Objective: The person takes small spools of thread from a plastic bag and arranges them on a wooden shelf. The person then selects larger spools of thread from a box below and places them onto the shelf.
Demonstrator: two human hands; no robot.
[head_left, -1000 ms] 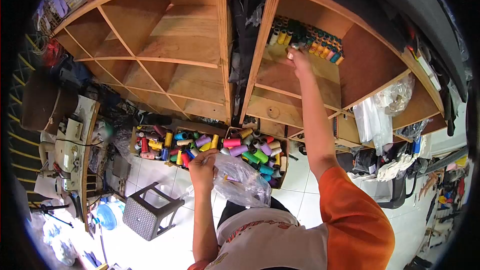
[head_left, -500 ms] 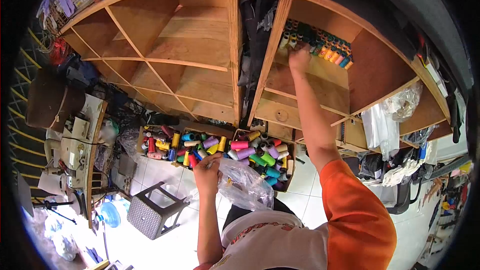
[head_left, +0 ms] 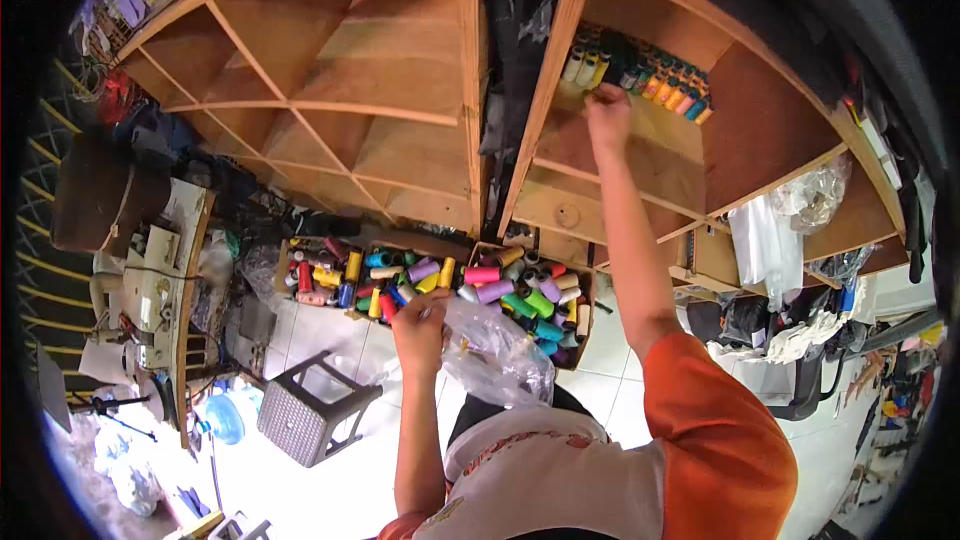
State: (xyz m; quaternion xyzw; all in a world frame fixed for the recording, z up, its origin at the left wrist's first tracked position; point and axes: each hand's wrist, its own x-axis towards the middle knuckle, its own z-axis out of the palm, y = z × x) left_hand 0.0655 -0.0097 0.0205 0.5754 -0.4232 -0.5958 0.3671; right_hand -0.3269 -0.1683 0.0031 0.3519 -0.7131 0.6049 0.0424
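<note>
My right hand (head_left: 608, 118) reaches up into a wooden shelf compartment at the upper right. Its fingers are curled together at the near end of a yellowish thread spool (head_left: 600, 71). That spool lies beside paler ones at the left end of a packed block of thread spools (head_left: 665, 90) in green, orange, pink and blue. Low in the middle, my left hand (head_left: 420, 328) is closed on the edge of a clear plastic bag (head_left: 497, 352), which hangs in front of my body. Something yellowish shows faintly through the plastic; I cannot make it out.
Boxes of mixed coloured spools (head_left: 525, 305) stand on the floor below the shelves. A wooden cubby unit (head_left: 330, 110) is at left, a grey stool (head_left: 318, 408) and a sewing machine (head_left: 152, 290) lower left. White plastic bags (head_left: 765, 250) hang from the right shelf.
My right hand has drawn slightly back toward me, uncovering the yellowish spool at the row's left end. My left hand still holds the bag, raised a little.
</note>
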